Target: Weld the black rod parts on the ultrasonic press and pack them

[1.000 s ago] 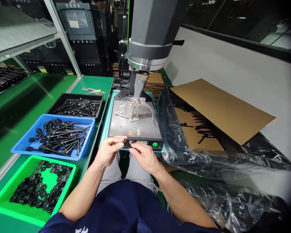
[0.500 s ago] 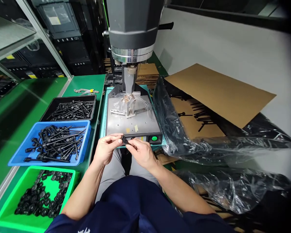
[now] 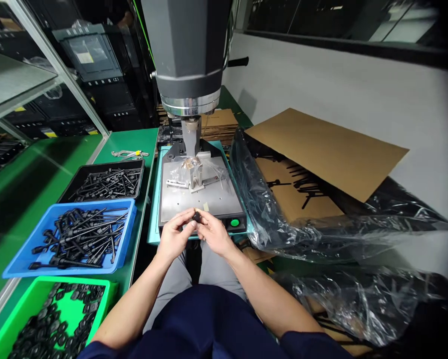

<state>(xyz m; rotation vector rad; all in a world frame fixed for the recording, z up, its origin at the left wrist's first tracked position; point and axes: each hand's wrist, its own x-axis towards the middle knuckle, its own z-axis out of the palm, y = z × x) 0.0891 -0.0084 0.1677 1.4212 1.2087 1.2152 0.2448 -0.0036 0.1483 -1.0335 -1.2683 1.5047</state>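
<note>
My left hand [image 3: 174, 234] and my right hand [image 3: 213, 233] meet in front of the press, fingers pinched together on a small black part [image 3: 197, 217]. They hover over the front edge of the grey machine plate [image 3: 179, 202], near the green button [image 3: 234, 223]. On the plate stands a metal fixture [image 3: 194, 172] wrapped in clear film, under the press head [image 3: 188, 55].
To the left sit a black tray of rods [image 3: 106, 180], a blue tray of black rods [image 3: 72, 235] and a green tray of small black pieces [image 3: 50, 319]. A cardboard box lined with a plastic bag [image 3: 302, 194] stands on the right. Shelving rises at the far left.
The hands have drawn closer together around the small black part and shifted a little forward over the plate. The view has tilted and moved left.
</note>
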